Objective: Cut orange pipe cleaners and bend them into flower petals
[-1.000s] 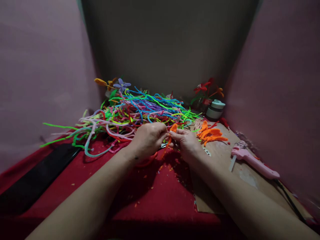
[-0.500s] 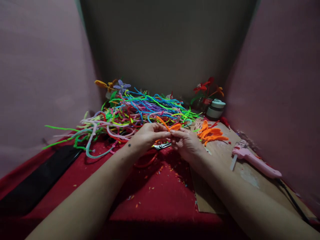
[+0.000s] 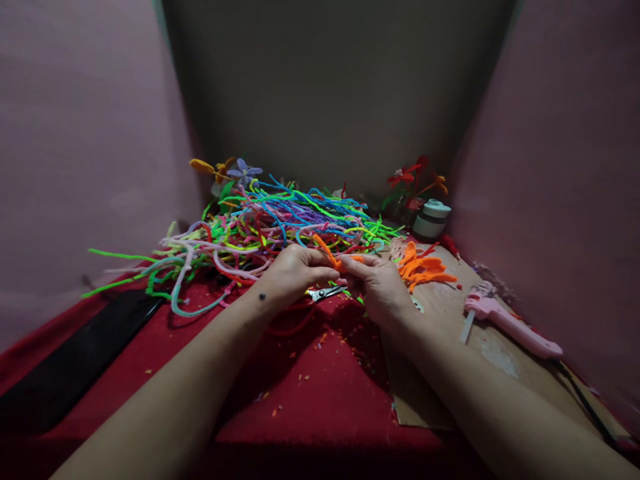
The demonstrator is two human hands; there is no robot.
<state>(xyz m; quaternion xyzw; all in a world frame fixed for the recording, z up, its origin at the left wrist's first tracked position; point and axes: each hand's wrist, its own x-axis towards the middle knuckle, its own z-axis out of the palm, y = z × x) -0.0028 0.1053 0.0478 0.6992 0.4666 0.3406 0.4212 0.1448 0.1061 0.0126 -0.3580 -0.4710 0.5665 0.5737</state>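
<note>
An orange pipe cleaner (image 3: 326, 249) is pinched between both hands above the middle of the table, one end sticking up to the left. My left hand (image 3: 299, 268) is closed on it with thumb and fingers. From the other side my right hand (image 3: 376, 283) grips it too, thumb on top, covering much of the bent part. Just below the fingers lie scissors (image 3: 326, 292), their handles partly behind my left wrist. Beside my right hand, bent orange pipe cleaner pieces (image 3: 423, 268) rest in a bunch on a cardboard sheet (image 3: 417, 400).
A tangled heap of colourful pipe cleaners (image 3: 295, 213) spreads behind the hands. To the right lie a pink glue gun (image 3: 510, 320) with its cord and a lidded jar (image 3: 432, 219). Pipe cleaner flowers (image 3: 244, 172) stand at the back. A black flat object (image 3: 85, 353) lies left.
My right hand has shifted slightly and its thumb now covers more of the orange pipe cleaner, hiding the loop that showed before. The left hand has barely moved.
</note>
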